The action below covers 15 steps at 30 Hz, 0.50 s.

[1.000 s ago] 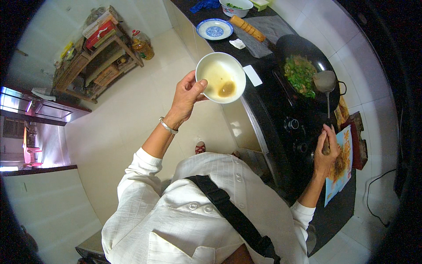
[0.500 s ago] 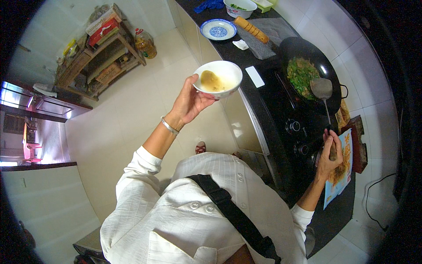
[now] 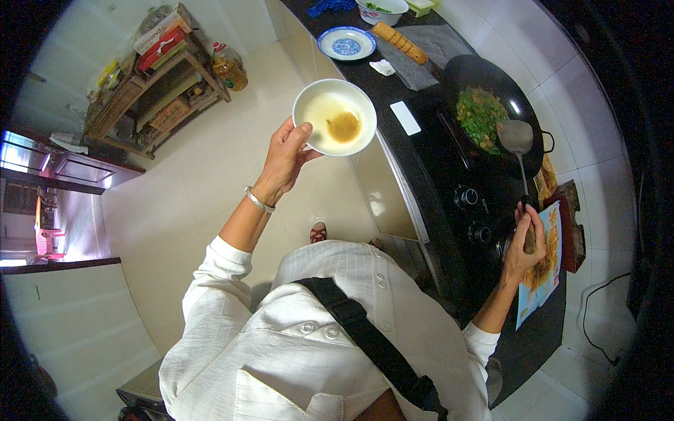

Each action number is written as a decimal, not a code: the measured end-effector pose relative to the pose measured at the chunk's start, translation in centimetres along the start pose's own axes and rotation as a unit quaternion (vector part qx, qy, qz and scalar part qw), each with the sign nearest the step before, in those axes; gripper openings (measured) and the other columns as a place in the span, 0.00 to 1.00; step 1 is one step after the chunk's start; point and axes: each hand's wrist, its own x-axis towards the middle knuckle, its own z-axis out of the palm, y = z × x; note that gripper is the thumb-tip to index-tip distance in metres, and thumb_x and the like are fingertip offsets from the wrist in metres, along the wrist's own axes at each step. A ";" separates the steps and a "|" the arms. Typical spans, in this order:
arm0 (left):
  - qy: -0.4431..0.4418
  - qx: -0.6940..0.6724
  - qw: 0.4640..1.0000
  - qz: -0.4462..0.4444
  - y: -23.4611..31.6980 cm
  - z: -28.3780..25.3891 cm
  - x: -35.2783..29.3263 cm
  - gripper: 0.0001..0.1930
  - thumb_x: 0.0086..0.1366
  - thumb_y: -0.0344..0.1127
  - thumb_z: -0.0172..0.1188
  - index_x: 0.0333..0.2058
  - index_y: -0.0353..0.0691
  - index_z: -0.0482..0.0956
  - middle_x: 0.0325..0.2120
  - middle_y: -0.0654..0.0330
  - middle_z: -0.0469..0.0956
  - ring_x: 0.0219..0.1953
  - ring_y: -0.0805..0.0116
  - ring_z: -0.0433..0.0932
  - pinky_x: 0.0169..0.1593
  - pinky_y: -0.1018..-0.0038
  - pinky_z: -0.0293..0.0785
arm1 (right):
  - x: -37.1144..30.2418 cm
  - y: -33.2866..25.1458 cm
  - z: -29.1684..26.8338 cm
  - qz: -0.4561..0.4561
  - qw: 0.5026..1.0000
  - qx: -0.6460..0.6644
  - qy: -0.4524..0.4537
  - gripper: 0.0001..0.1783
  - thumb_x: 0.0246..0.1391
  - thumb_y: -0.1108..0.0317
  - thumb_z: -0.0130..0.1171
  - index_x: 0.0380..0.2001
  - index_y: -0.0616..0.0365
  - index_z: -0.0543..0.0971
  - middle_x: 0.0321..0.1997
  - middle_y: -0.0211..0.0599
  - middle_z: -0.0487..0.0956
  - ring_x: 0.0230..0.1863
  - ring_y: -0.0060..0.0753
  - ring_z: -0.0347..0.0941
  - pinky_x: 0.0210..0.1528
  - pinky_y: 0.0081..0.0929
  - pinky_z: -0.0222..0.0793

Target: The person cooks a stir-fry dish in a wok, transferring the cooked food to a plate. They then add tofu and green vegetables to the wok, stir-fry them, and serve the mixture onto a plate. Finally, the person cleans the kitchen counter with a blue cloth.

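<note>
My left hand grips a white bowl by its near-left side, thumb over the rim. A little brownish-yellow liquid lies inside the bowl, which is held out over the floor beside the counter edge. On the right, my right hand is closed round the handle of a metal spatula. The spatula's blade rests in a black wok, against the right side of a heap of cooked green vegetables with brownish bits. The wok sits on a black stove.
Left of the wok are a white rectangular piece, a crumpled tissue, a blue-rimmed plate and a wooden-handled cleaver. A printed packet lies by my right hand. A wooden shelf and oil bottle stand far left.
My left hand has shifted slightly left, and the bowl has turned so that more of its inside shows; the liquid has moved toward its right side. The spatula has barely moved.
</note>
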 end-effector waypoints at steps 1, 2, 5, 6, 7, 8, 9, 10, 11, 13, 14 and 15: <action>-0.007 -0.016 1.000 0.012 0.0 0.0 -0.1 0.21 0.60 0.41 0.51 0.49 0.36 0.63 0.42 0.58 0.71 0.43 0.70 0.74 0.44 0.68 0.76 | -0.1 -0.1 0.0 0.004 1.000 0.003 0.003 0.10 0.54 0.80 0.46 0.39 0.72 0.73 0.40 0.47 0.75 0.41 0.34 0.73 0.46 0.27 0.71; -0.011 -0.019 1.000 0.020 0.0 -0.1 -0.1 0.21 0.60 0.40 0.51 0.49 0.36 0.63 0.42 0.57 0.71 0.43 0.69 0.74 0.44 0.67 0.76 | -0.1 -0.2 0.1 0.008 1.000 0.007 0.006 0.10 0.54 0.80 0.46 0.39 0.72 0.73 0.40 0.47 0.75 0.41 0.34 0.73 0.46 0.27 0.71; -0.022 -0.029 0.998 0.042 0.6 0.1 -0.3 0.23 0.60 0.40 0.51 0.51 0.36 0.60 0.44 0.57 0.69 0.43 0.68 0.74 0.45 0.66 0.75 | -0.2 0.0 -0.2 0.009 1.000 -0.005 0.007 0.10 0.54 0.80 0.46 0.39 0.72 0.73 0.40 0.47 0.75 0.41 0.34 0.73 0.46 0.28 0.71; -0.024 -0.032 0.998 0.047 1.0 0.4 -0.7 0.24 0.59 0.40 0.51 0.51 0.36 0.60 0.45 0.56 0.69 0.44 0.68 0.73 0.45 0.66 0.75 | -0.3 0.1 -0.3 0.007 1.000 -0.012 0.005 0.10 0.54 0.79 0.46 0.39 0.72 0.73 0.40 0.47 0.75 0.41 0.34 0.73 0.46 0.28 0.71; -0.027 -0.036 0.998 0.054 1.7 0.8 -0.9 0.25 0.59 0.40 0.52 0.52 0.35 0.59 0.45 0.56 0.69 0.44 0.68 0.73 0.45 0.66 0.75 | -0.3 0.1 -0.2 0.008 1.000 -0.012 0.005 0.10 0.54 0.80 0.46 0.39 0.72 0.73 0.41 0.46 0.75 0.41 0.34 0.73 0.46 0.28 0.71; -0.032 -0.031 0.997 0.059 2.3 1.0 -1.3 0.25 0.58 0.40 0.52 0.52 0.35 0.59 0.45 0.56 0.69 0.44 0.68 0.73 0.45 0.66 0.74 | -0.3 0.0 -0.2 0.008 1.000 -0.012 0.005 0.10 0.54 0.80 0.46 0.39 0.71 0.73 0.41 0.46 0.75 0.41 0.34 0.74 0.45 0.27 0.71; -0.036 -0.027 0.997 0.063 2.8 1.2 -2.0 0.26 0.58 0.40 0.53 0.52 0.35 0.59 0.45 0.56 0.69 0.45 0.67 0.73 0.45 0.65 0.74 | -0.4 0.0 -0.2 0.007 1.000 -0.011 0.005 0.10 0.54 0.80 0.46 0.39 0.71 0.73 0.41 0.46 0.75 0.41 0.34 0.74 0.45 0.27 0.71; -0.044 -0.021 0.996 0.072 3.7 1.7 -2.3 0.27 0.57 0.40 0.53 0.53 0.34 0.58 0.45 0.56 0.69 0.45 0.67 0.73 0.45 0.65 0.74 | -0.4 0.0 -0.2 0.000 1.000 -0.008 0.006 0.10 0.55 0.78 0.46 0.40 0.71 0.73 0.41 0.47 0.75 0.41 0.35 0.73 0.45 0.28 0.71; -0.051 -0.026 0.996 0.069 4.7 2.4 -2.6 0.31 0.55 0.43 0.56 0.53 0.34 0.57 0.45 0.57 0.69 0.44 0.69 0.72 0.44 0.71 0.74 | -0.5 0.2 -0.2 -0.007 1.000 -0.006 0.009 0.11 0.55 0.77 0.47 0.40 0.70 0.73 0.41 0.47 0.75 0.42 0.35 0.73 0.46 0.29 0.71; -0.063 -0.018 0.995 0.069 6.9 3.4 -3.6 0.33 0.54 0.44 0.57 0.54 0.34 0.57 0.45 0.57 0.68 0.45 0.69 0.71 0.45 0.73 0.71 | -0.3 0.0 -0.2 -0.019 1.000 -0.008 0.001 0.10 0.54 0.78 0.47 0.39 0.70 0.74 0.41 0.48 0.75 0.41 0.34 0.74 0.44 0.26 0.72; -0.070 -0.016 0.995 0.067 8.1 4.0 -4.1 0.34 0.53 0.44 0.57 0.54 0.33 0.57 0.45 0.57 0.68 0.45 0.70 0.70 0.46 0.74 0.70 | -0.3 0.0 -0.3 -0.022 1.000 -0.018 0.004 0.10 0.54 0.78 0.47 0.39 0.70 0.74 0.41 0.48 0.75 0.41 0.34 0.74 0.44 0.26 0.72; -0.081 -0.010 0.994 0.078 10.0 5.1 -4.7 0.35 0.52 0.45 0.58 0.55 0.33 0.56 0.46 0.57 0.68 0.46 0.70 0.70 0.47 0.75 0.69 | -0.2 0.3 -0.4 -0.026 0.999 -0.028 0.007 0.10 0.54 0.78 0.47 0.39 0.70 0.74 0.41 0.48 0.75 0.41 0.34 0.74 0.44 0.27 0.72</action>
